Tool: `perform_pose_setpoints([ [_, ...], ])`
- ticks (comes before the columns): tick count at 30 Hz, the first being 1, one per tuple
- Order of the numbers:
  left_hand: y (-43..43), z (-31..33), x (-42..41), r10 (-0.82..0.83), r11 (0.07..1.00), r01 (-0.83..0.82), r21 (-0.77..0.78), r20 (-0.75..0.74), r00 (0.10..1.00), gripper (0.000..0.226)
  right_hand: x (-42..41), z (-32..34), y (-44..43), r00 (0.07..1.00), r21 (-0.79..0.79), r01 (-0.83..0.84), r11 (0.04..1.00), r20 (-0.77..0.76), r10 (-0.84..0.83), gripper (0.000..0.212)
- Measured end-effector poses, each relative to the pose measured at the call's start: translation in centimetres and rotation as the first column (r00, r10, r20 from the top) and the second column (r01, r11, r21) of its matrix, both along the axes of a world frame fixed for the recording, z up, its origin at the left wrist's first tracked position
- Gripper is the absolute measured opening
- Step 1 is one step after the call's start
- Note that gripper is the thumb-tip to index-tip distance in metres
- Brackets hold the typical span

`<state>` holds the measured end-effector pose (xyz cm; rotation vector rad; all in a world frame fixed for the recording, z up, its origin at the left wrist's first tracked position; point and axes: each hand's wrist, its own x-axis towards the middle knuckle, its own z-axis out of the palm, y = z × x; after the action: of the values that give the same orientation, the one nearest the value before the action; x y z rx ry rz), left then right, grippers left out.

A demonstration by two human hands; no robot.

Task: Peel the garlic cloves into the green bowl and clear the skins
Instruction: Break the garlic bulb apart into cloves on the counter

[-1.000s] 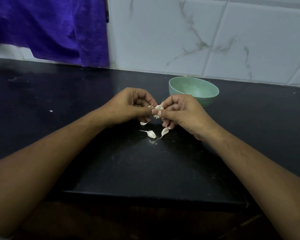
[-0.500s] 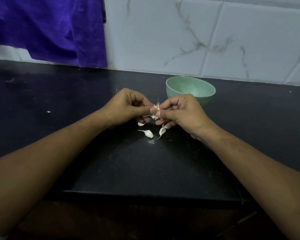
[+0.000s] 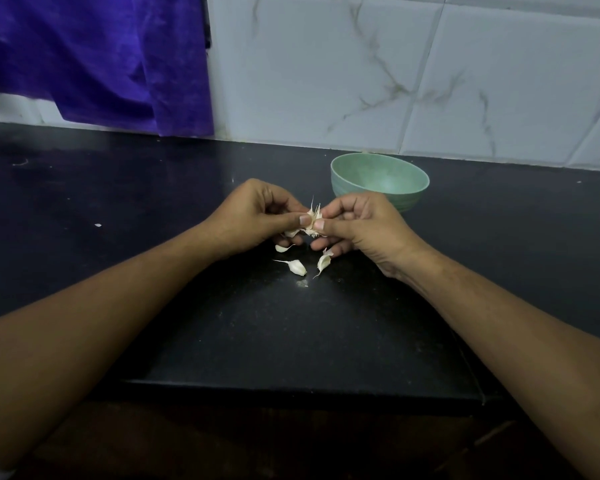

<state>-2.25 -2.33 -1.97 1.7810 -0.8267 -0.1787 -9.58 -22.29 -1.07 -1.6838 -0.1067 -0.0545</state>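
Two hands meet over the black counter (image 3: 84, 188): the left hand (image 3: 253, 216) and the right hand (image 3: 357, 226) both pinch one garlic piece (image 3: 313, 220) with thumbs and fingers. Three loose cloves (image 3: 297, 266) lie on the counter just under them. Just behind the right hand sits the green bowl (image 3: 378, 178).

Left hand (image 3: 253, 216) and right hand (image 3: 355, 225) pinch what looks like a garlic cluster (image 3: 313, 221)
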Motion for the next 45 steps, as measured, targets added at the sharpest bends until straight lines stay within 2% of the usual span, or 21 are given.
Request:
perform_pose_setpoints([
  [6, 0.17, 0.18, -0.05, -0.011, 1.0, 0.011, -0.004, -0.047, 0.999, 0.016, -0.07, 0.28, 0.07, 1.0, 0.011, 0.007, 1.0, -0.01, -0.007, 0.016],
  [11, -0.06, 0.37, -0.36, 0.01, 1.0, -0.01, -0.01, -0.057, 0.998, 0.038, 0.16, -0.02, 0.53, 0.998, -0.084, 0.026, 0.996, 0.062, -0.021, 0.02],
  [18, 0.1, 0.03, 0.16, 0.017, 1.0, -0.019, -0.023, -0.087, 0.996, 0.02, 0.39, -0.5, 0.17, 0.993, -0.15, 0.003, 0.989, 0.119, 0.015, 0.014],
  [27, -0.36, 0.27, -0.21, 0.017, 1.0, -0.019, -0.023, -0.08, 0.997, 0.01, 0.17, -0.18, 0.3, 0.998, -0.046, 0.043, 0.998, 0.055, -0.04, 0.029],
  [37, -0.1, 0.25, -0.28, -0.029, 0.998, 0.02, -0.064, -0.145, 0.989, 0.008, -0.24, 0.22, -0.12, 1.0, 0.034, -0.011, 0.999, 0.018, 0.01, 0.017],
  [40, -0.06, 0.25, -0.24, -0.032, 0.998, 0.023, -0.057, -0.152, 0.988, 0.015, -0.13, 0.29, -0.26, 1.0, 0.045, -0.009, 0.999, 0.012, 0.008, 0.017],
  [45, -0.07, 0.59, -0.51, -0.014, 0.999, 0.007, -0.046, -0.159, 0.987, 0.041, -0.01, 0.27, -0.22, 1.0, 0.028, -0.01, 1.0, 0.012, 0.01, 0.027],
])
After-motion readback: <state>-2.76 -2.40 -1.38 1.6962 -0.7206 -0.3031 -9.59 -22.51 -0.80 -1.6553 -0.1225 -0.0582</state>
